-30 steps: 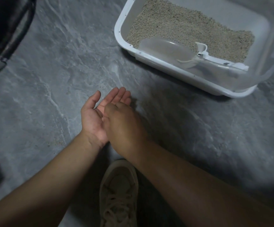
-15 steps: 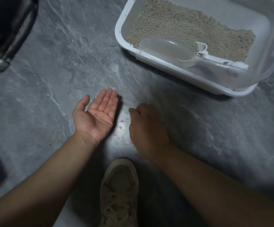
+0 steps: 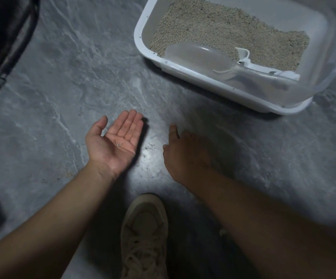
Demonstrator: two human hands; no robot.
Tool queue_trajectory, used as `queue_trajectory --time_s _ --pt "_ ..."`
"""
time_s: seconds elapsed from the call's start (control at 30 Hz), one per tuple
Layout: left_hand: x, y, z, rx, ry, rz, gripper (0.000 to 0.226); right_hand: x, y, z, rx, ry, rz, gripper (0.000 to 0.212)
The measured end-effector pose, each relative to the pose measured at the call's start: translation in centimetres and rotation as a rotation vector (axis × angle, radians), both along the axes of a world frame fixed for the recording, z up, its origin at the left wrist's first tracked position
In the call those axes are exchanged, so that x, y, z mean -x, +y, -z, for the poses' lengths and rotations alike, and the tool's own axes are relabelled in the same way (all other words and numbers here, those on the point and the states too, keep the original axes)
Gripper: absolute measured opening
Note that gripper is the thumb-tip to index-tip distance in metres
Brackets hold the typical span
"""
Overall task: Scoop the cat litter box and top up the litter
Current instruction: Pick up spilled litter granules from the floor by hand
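A white litter box (image 3: 183,72) stands at the upper right, holding beige litter (image 3: 223,31) heaped toward its left side. A translucent scoop (image 3: 201,57) lies along the box's near rim. My left hand (image 3: 115,141) is held palm up above the grey floor, fingers straight, with a few litter grains (image 3: 118,144) in the palm. My right hand (image 3: 185,156) hovers palm down to its right, index finger stretched toward the floor, the other fingers loosely curled. Stray grains (image 3: 149,150) lie on the floor between the two hands.
Grey marbled floor (image 3: 72,77) spreads around the box. A dark object with a black cable (image 3: 8,47) sits at the top left. My beige shoe (image 3: 145,236) is planted below the hands.
My right hand has left my left palm and moved right and down toward the floor, extending its index finger. The left palm stays open with grains in it.
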State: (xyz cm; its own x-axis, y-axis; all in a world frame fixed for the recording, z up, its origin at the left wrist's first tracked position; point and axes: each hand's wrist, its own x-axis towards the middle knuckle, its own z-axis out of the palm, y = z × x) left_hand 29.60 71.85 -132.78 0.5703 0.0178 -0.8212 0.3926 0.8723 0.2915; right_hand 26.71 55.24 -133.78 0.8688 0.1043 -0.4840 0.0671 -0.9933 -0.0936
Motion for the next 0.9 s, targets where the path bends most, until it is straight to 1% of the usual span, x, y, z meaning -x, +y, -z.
queue_trajectory --time_s 0.17,0.37,0.5,0.57,0.67,0.77,0.9 --pt "0.0 -0.4 -0.1 -0.003 -0.003 0.022 0.049 0.9 0.6 0.3 -0.066 -0.057 -0.115 0.061" --pt "0.1 0.1 -0.2 -0.014 -0.022 0.018 0.049 0.9 0.6 0.8 -0.069 -0.065 -0.074 0.061" --pt "-0.4 1.0 -0.3 -0.022 -0.054 -0.041 0.048 2.1 0.5 0.6 -0.117 -0.126 -0.13 0.054" --pt "-0.6 1.1 -0.4 -0.026 -0.055 -0.044 0.048 2.7 1.3 0.7 -0.164 -0.097 -0.184 0.053" --pt "-0.3 0.8 -0.5 -0.025 -0.051 -0.013 0.049 3.3 2.5 1.2 -0.156 -0.049 -0.244 0.054" --pt "0.0 0.4 -0.5 -0.028 -0.042 0.008 0.049 3.4 2.3 1.5 -0.109 -0.042 -0.214 0.06" --pt "0.1 0.4 -0.6 -0.031 -0.033 0.008 0.05 2.9 0.4 1.3 -0.096 -0.04 -0.077 0.064"
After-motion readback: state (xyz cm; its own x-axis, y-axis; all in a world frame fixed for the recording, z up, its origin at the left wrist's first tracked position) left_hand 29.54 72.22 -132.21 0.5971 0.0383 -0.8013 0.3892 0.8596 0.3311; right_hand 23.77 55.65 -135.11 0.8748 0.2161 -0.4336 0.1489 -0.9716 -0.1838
